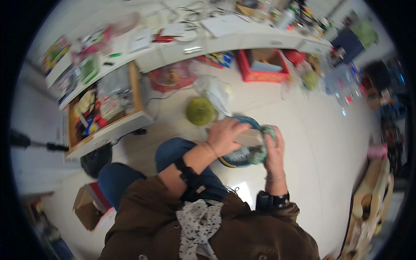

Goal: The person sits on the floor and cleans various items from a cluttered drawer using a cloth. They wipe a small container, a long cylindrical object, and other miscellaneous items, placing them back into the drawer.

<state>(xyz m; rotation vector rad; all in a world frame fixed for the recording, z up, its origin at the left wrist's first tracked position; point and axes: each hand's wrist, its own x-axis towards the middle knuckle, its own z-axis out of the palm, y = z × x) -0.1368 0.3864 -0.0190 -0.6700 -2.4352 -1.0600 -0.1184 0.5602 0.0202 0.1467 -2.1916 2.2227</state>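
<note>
Before me on the floor stands a round dark blue basin [239,162], with what looks like sudsy water [240,154] inside. Over its rim, my left hand [226,136] grips a tan block-like object [249,137]; its exact kind is unclear. At the basin's right side, my right hand [274,149] is closed around a green and white crumpled thing [260,155], perhaps a cloth. The two held things are close together; blur hides whether they touch. A round green fruit, probably a pomelo [200,111], lies behind and to the left of the basin.
A pale plastic bag [213,92] lies beyond the basin. An open drawer [107,136] full of items juts out at the left, below a cluttered white desk [227,40]. A red basket [264,76] sits under the desk. A cardboard box [85,208] rests at the lower left.
</note>
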